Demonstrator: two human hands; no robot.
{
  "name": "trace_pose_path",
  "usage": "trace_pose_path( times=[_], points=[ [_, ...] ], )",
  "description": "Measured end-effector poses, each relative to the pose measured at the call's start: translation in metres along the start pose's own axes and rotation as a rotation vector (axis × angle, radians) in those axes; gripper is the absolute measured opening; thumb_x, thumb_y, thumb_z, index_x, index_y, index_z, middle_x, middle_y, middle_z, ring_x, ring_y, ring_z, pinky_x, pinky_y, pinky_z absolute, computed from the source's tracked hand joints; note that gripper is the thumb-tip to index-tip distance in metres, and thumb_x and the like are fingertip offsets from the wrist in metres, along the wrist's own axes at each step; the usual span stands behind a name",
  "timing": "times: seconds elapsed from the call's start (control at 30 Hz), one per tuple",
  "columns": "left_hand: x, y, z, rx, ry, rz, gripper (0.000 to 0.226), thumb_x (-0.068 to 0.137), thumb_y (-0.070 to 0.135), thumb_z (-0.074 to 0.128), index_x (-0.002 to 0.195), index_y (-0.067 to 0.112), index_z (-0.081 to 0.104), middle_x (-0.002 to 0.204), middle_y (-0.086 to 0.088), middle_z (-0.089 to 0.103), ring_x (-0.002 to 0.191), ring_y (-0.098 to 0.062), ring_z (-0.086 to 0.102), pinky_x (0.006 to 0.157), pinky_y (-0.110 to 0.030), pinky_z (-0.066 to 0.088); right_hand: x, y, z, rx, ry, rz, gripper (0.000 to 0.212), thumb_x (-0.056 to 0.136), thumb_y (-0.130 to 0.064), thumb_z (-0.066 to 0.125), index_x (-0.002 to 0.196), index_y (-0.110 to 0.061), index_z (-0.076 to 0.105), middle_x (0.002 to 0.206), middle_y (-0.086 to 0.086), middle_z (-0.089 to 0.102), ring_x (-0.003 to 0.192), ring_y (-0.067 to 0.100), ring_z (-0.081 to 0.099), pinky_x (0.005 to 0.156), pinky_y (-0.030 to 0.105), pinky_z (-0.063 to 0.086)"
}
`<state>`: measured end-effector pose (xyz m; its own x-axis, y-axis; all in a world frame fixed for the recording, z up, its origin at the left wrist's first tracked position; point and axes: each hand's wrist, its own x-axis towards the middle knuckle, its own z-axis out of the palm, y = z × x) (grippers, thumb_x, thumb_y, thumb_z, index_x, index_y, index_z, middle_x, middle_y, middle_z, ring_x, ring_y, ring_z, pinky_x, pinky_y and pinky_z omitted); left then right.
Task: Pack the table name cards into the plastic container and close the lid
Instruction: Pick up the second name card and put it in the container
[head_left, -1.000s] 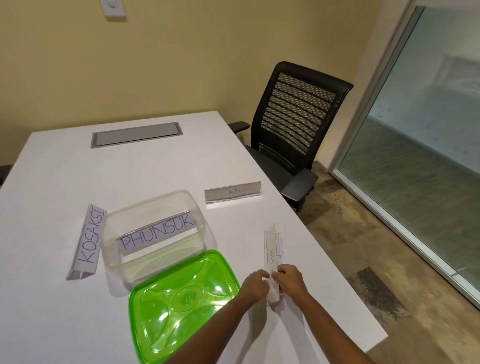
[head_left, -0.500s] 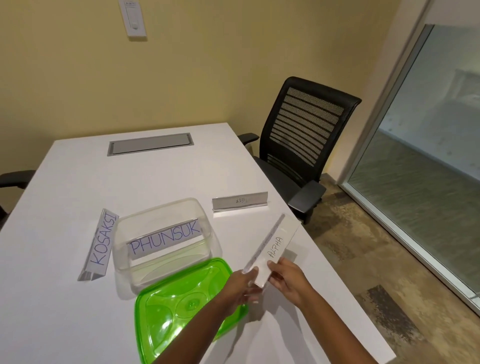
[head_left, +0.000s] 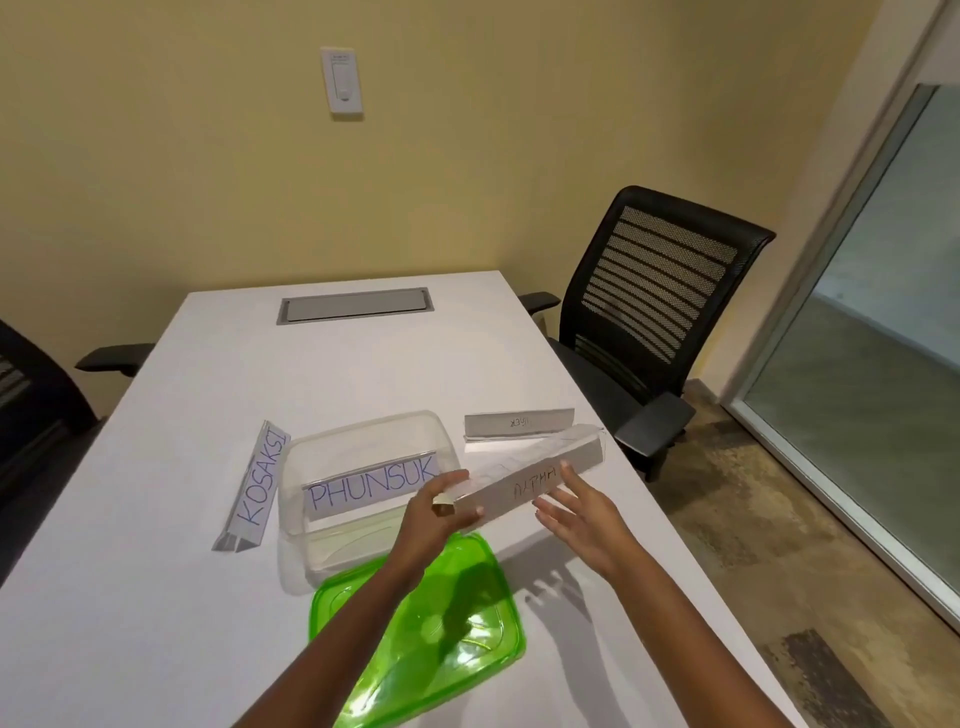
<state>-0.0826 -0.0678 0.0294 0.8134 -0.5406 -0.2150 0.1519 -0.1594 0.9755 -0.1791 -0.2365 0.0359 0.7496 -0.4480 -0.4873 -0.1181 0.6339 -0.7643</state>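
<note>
A clear plastic container (head_left: 363, 436) stands on the white table (head_left: 156, 623) with the PHUNSUK card (head_left: 371, 488) inside it. The green lid (head_left: 467, 639) lies on the table just in front of the container. My left hand (head_left: 441, 512) grips the near end of the ALPHA card (head_left: 540, 478), which is lifted and angled up to the right beside the container. My right hand (head_left: 582, 514) hovers with spread fingers just under the card's middle. The KOSAKSI card (head_left: 257, 488) lies left of the container. Another card (head_left: 519, 422) stands behind, to the right.
A black mesh chair (head_left: 654, 322) sits at the table's right edge. Another chair's armrest (head_left: 114, 358) shows on the left. A grey cable hatch (head_left: 356, 305) is set into the far tabletop. A glass wall runs along the right.
The ALPHA card has been lifted off the table and swung toward the container. My right hand has let go of it and opened; my left hand still holds its end.
</note>
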Motion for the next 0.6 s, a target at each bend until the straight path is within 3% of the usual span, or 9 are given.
trace_pose_path(
  times=[0.1, 0.17, 0.23, 0.3, 0.4, 0.5, 0.6],
  points=[
    [-0.006, -0.002, 0.008, 0.077, 0.027, 0.072, 0.046, 0.075, -0.001, 0.074, 0.113, 0.016, 0.055, 0.109, -0.001, 0.057, 0.069, -0.006, 0.058, 0.056, -0.014, 0.054, 0.002, -0.002, 0.019, -0.064, -0.029, -0.005, 0.041, 0.091, -0.036, 0.055, 0.127, -0.015, 0.051, 0.113, 0.008, 0.061, 0.107, 0.026, 0.058, 0.094, 0.041, 0.046],
    [-0.011, -0.007, 0.015, 0.13, 0.033, 0.105, 0.045, 0.074, 0.005, 0.076, 0.108, 0.02, 0.05, 0.109, 0.006, 0.054, 0.069, -0.004, 0.056, 0.069, -0.026, 0.053, 0.002, -0.002, 0.034, -0.094, -0.033, -0.019, 0.046, 0.089, -0.034, 0.059, 0.129, -0.014, 0.051, 0.117, 0.008, 0.062, 0.108, 0.026, 0.059, 0.081, 0.037, 0.051],
    [-0.016, -0.01, 0.021, 0.173, 0.041, 0.153, 0.047, 0.073, 0.011, 0.077, 0.106, 0.025, 0.046, 0.107, 0.014, 0.052, 0.068, 0.0, 0.056, 0.067, -0.014, 0.05, 0.001, 0.0, 0.047, -0.124, -0.022, -0.032, 0.049, 0.087, -0.027, 0.063, 0.13, -0.011, 0.048, 0.114, 0.009, 0.062, 0.098, 0.024, 0.062, 0.068, 0.032, 0.052],
    [-0.02, -0.011, 0.027, 0.215, 0.066, 0.197, 0.048, 0.073, 0.013, 0.077, 0.105, 0.027, 0.044, 0.107, 0.016, 0.053, 0.068, 0.002, 0.057, 0.06, -0.005, 0.046, 0.003, 0.005, 0.056, -0.162, 0.011, -0.033, 0.052, 0.085, -0.014, 0.065, 0.131, -0.006, 0.044, 0.11, 0.012, 0.062, 0.094, 0.027, 0.061, 0.063, 0.03, 0.05],
    [-0.022, -0.012, 0.032, 0.247, 0.089, 0.248, 0.048, 0.073, 0.017, 0.077, 0.107, 0.026, 0.043, 0.109, 0.014, 0.055, 0.072, -0.001, 0.059, 0.062, -0.007, 0.045, 0.006, 0.013, 0.062, -0.182, 0.032, -0.009, 0.051, 0.084, 0.001, 0.061, 0.131, 0.003, 0.042, 0.107, 0.019, 0.059, 0.095, 0.031, 0.058, 0.066, 0.033, 0.049],
    [-0.024, -0.011, 0.03, 0.269, 0.026, 0.266, 0.05, 0.074, 0.025, 0.076, 0.109, 0.029, 0.04, 0.109, 0.022, 0.053, 0.079, 0.008, 0.057, 0.063, -0.003, 0.043, 0.005, 0.013, 0.061, -0.207, -0.011, 0.009, 0.045, 0.085, 0.003, 0.057, 0.128, 0.006, 0.045, 0.108, 0.021, 0.06, 0.094, 0.032, 0.059, 0.065, 0.033, 0.051],
    [-0.022, -0.011, 0.024, 0.319, -0.027, 0.297, 0.037, 0.082, 0.029, 0.069, 0.105, 0.034, 0.04, 0.109, 0.021, 0.05, 0.09, 0.002, 0.055, 0.068, 0.001, 0.042, 0.007, 0.005, 0.056, -0.311, -0.05, -0.018, 0.043, 0.084, 0.008, 0.054, 0.127, 0.005, 0.05, 0.114, 0.024, 0.062, 0.097, 0.032, 0.058, 0.082, 0.041, 0.049]
  ],
)
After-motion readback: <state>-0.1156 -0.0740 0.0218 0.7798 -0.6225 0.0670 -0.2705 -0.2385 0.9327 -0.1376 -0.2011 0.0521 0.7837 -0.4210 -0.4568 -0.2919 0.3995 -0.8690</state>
